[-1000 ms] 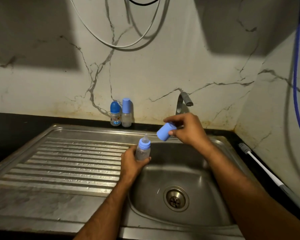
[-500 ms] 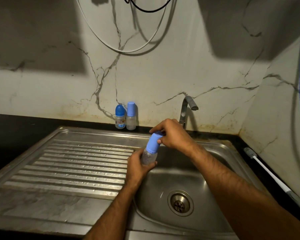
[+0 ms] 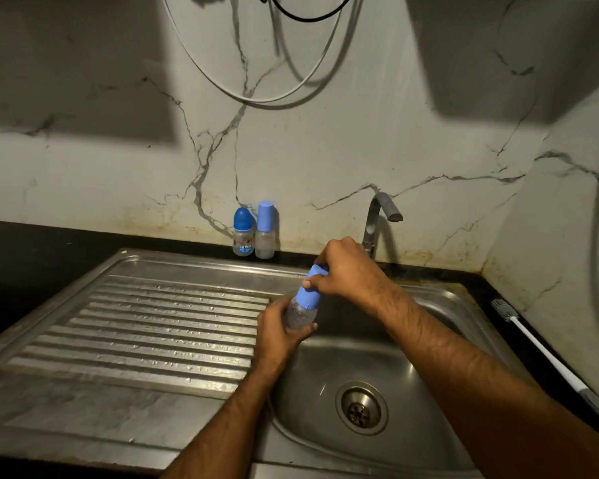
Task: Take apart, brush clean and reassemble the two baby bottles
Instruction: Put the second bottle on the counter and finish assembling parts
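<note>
My left hand (image 3: 277, 331) grips the clear body of a small baby bottle (image 3: 298, 314) over the left edge of the sink basin. Its light blue cap (image 3: 310, 294) sits on top of the bottle, and my right hand (image 3: 344, 267) holds that cap from above with curled fingers. The bottle leans to the right. Two more baby bottles stand against the wall behind the sink: one with a dark blue domed cap (image 3: 242, 236) and one with a light blue cylindrical cap (image 3: 265, 230).
A steel sink (image 3: 429, 344) with a drain (image 3: 360, 407) lies below my hands, and its ribbed drainboard (image 3: 153, 333) stretches left. The tap (image 3: 381, 216) rises behind my right hand. A white-handled bottle brush (image 3: 536, 347) lies on the dark counter at right.
My right hand brought the light blue cap down from beside the bottle onto its top and now covers it. The teat is hidden under the cap.
</note>
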{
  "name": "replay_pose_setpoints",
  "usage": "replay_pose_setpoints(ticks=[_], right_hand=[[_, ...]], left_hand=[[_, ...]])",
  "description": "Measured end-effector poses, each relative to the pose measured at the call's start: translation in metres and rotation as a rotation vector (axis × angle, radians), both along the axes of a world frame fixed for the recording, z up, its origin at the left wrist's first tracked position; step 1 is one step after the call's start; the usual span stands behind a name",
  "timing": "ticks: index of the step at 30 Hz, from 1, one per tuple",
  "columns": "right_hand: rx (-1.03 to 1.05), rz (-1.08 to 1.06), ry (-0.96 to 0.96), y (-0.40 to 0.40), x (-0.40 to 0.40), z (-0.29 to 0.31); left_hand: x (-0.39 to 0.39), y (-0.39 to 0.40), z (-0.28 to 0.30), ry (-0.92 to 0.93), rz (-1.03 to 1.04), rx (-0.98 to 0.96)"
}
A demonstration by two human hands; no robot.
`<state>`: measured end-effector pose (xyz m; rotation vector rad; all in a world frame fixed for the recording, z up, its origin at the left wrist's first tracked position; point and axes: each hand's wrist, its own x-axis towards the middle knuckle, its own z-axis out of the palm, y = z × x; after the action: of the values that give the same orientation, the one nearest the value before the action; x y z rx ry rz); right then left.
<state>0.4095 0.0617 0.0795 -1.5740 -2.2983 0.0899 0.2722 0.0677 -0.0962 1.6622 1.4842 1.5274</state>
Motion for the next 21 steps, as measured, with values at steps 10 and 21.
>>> replay_pose_setpoints(ticks=[10,21], right_hand=[[-0.073,0.073,0.022,0.004,0.009,0.008],[0.171,-0.105,-0.182,0.008,0.002,0.001]], left_hand=[[0.002,0.006,0.003,-0.006,0.008,-0.114],[0.001,0.004,0.005,-0.027,-0.040,-0.055]])
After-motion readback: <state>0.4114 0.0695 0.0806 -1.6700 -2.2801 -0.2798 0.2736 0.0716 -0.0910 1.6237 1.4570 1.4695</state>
